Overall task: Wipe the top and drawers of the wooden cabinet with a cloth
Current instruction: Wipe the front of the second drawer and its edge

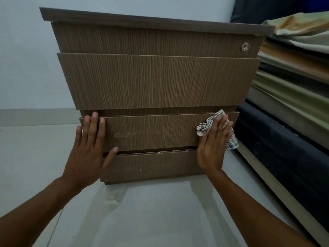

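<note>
I am low down in front of the wooden cabinet (156,81), which stands on the pale floor (160,211) just beside a bed (284,122). My right hand (212,145) lies flat, fingers straight and close together. It presses the checked cloth (208,124) against the right end of the third drawer (151,132). The cloth is bunched under my palm and sticks out above and to the right of my fingers. My left hand (89,145) is spread wide and holds nothing. Its fingers rest on the left end of the same drawer front, with the thumb near the gap under it. I think it steadies the drawer while I rub.

So the step in hand, as I judge it, is wiping this drawer front. There are pale smears in its middle and also on the bottom drawer (151,166). The next move needs a firm, even sweep of the cloth to the left over these marks, then lower. I see the top only edge-on, so I cannot tell if it is clean.
</note>
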